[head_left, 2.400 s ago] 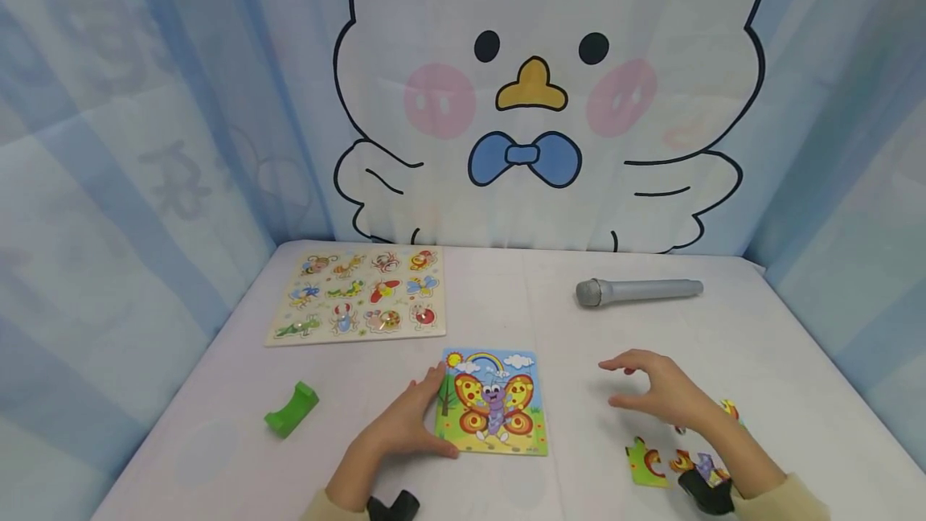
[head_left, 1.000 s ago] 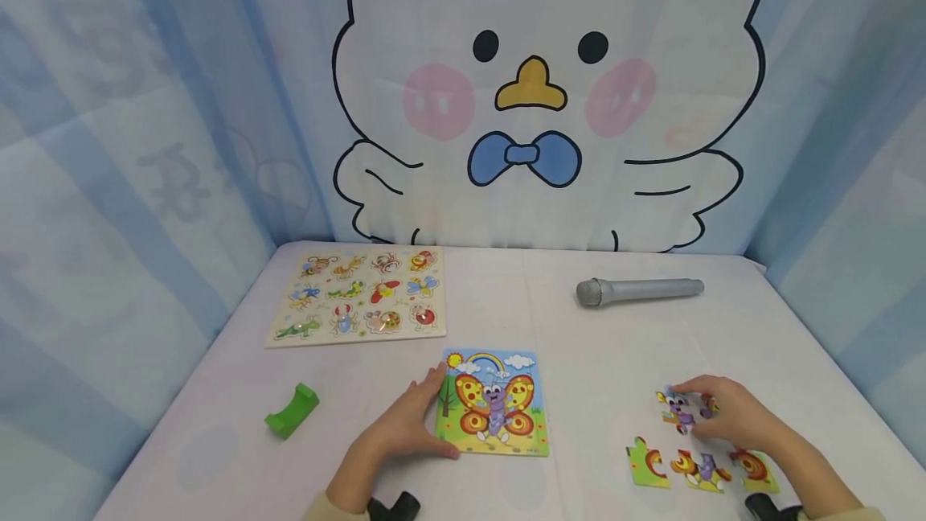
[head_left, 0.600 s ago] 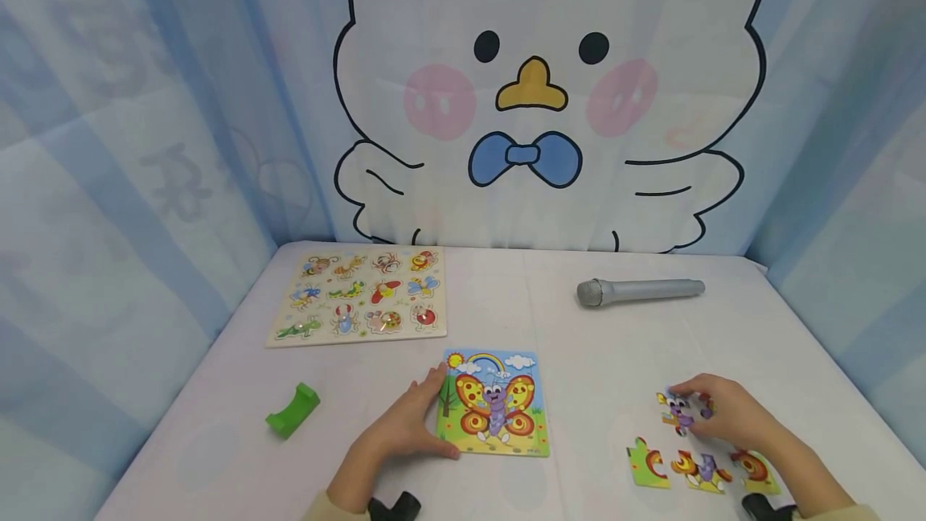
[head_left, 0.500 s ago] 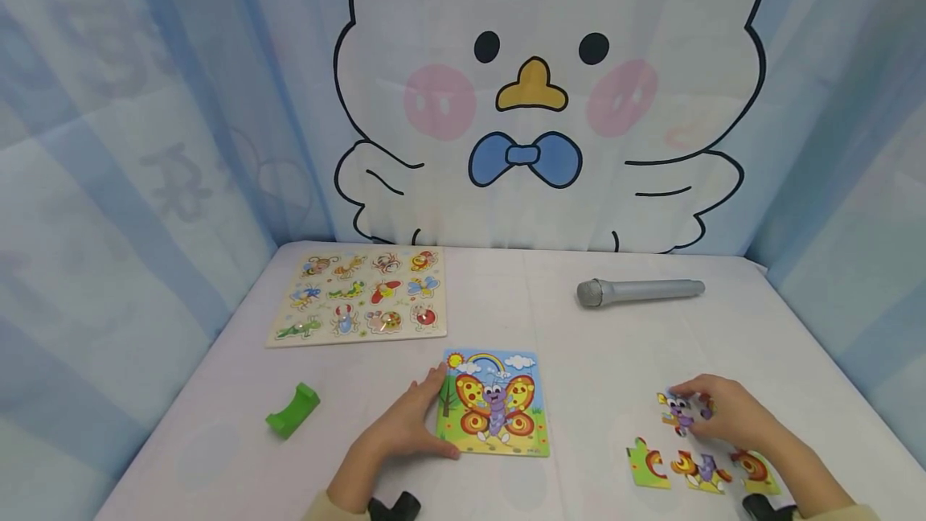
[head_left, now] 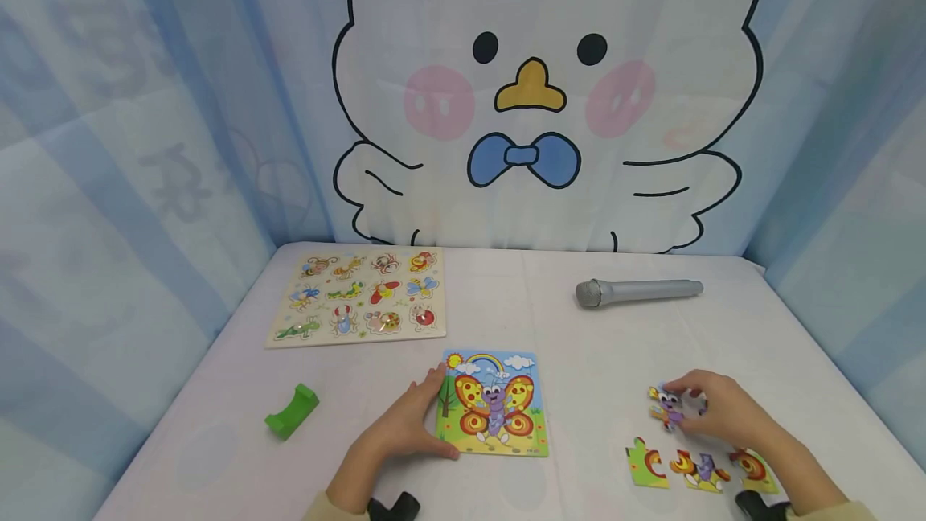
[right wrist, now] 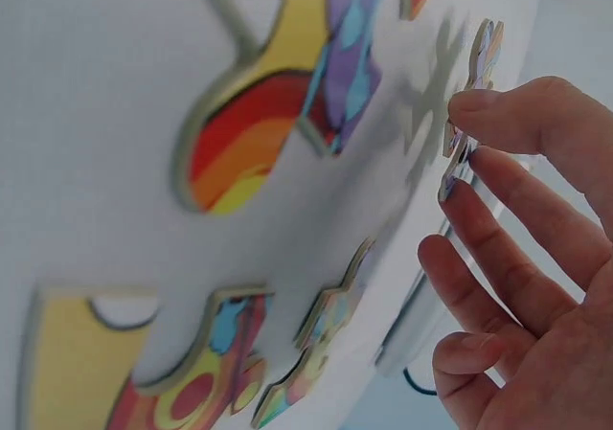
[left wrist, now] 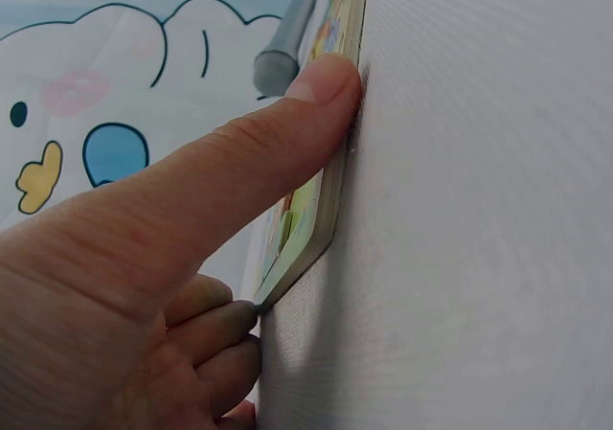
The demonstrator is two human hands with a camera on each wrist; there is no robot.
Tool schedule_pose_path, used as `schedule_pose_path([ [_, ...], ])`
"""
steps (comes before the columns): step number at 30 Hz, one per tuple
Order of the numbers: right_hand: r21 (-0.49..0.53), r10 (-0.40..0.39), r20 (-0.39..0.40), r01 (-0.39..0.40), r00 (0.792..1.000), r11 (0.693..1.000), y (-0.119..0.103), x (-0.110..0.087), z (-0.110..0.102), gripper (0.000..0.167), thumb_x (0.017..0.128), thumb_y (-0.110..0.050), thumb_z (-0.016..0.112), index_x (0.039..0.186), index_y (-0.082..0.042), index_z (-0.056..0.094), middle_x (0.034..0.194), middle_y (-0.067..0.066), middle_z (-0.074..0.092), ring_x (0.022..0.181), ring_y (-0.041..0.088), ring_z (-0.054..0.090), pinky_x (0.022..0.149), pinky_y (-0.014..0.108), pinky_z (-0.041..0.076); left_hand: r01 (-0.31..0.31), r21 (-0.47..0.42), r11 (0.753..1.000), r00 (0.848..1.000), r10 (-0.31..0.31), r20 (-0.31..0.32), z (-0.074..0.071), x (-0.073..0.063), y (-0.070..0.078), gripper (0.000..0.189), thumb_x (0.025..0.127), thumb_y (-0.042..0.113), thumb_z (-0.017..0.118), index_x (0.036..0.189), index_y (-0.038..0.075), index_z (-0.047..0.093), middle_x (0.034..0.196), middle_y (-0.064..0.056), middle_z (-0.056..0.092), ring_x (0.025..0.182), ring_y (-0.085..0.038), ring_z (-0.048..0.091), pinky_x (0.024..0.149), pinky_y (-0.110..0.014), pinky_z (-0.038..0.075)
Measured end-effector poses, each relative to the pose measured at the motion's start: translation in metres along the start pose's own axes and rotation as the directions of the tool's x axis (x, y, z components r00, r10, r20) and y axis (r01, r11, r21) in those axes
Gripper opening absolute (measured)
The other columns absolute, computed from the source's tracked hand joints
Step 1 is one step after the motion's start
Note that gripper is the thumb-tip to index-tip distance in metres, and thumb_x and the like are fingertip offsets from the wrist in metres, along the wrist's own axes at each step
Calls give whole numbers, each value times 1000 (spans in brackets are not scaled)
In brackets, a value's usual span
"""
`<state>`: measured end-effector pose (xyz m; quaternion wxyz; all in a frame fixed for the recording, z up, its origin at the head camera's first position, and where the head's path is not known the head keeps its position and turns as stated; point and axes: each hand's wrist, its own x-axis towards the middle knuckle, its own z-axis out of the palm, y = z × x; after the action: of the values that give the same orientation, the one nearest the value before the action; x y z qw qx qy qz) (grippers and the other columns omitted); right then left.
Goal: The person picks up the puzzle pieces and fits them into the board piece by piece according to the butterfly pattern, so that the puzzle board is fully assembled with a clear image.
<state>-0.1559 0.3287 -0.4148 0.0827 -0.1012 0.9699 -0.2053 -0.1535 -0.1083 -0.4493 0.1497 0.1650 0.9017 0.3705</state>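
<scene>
A square butterfly jigsaw puzzle (head_left: 494, 404) lies flat on the table. My left hand (head_left: 408, 416) holds it by its left side, the thumb (left wrist: 321, 85) on the near edge. To the right, my right hand (head_left: 727, 408) pinches a puzzle piece (head_left: 667, 408) printed with a purple butterfly face, between thumb and fingers. In the right wrist view that piece (right wrist: 486, 52) stands tilted off the tabletop. Below the hand lie a green and red corner piece (head_left: 642, 463), a purple-bodied piece (head_left: 700, 473) and an orange spiral piece (head_left: 754, 469).
An insect peg board (head_left: 362, 294) lies at the back left. A green arched block (head_left: 292, 411) is left of my left hand. At the back right lies a grey microphone (head_left: 640, 292). Curtains enclose the table's back and sides.
My right hand has gone from mid-air down right to the pieces and taken the face piece. It has since drawn it slightly up and left. The left hand stays put.
</scene>
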Motion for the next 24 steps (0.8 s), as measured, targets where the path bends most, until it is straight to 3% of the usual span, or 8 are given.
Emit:
schedule_pose_path([
  [8, 12, -67, -2, 67, 998, 998, -14, 7, 1, 47, 62, -13, 81, 105, -4, 66, 99, 2, 61, 88, 21, 54, 75, 41, 51, 0, -1, 1000, 1000, 0, 1, 0, 0, -1, 119, 55, 39, 86, 145, 1, 17, 148, -19, 20, 136, -32, 18, 111, -49, 13],
  [18, 11, -213, -38, 214, 976, 977, -37, 18, 5, 42, 65, -13, 79, 104, -6, 67, 97, -4, 60, 86, 18, 54, 72, 36, 51, -14, 5, 1000, 1000, 14, 1, 0, 2, -3, 119, 55, 40, 85, 144, 0, 18, 148, -18, 21, 137, -30, 18, 112, -47, 12],
  [24, 41, -245, -24, 246, 969, 969, -51, 27, 10, 40, 66, -14, 78, 104, -7, 67, 96, -5, 59, 87, 18, 54, 74, 38, 50, -13, 2, 1000, 1000, 13, 2, 1, 3, -3, 119, 54, 40, 86, 144, 0, 19, 148, -18, 21, 136, -30, 18, 112, -48, 12],
])
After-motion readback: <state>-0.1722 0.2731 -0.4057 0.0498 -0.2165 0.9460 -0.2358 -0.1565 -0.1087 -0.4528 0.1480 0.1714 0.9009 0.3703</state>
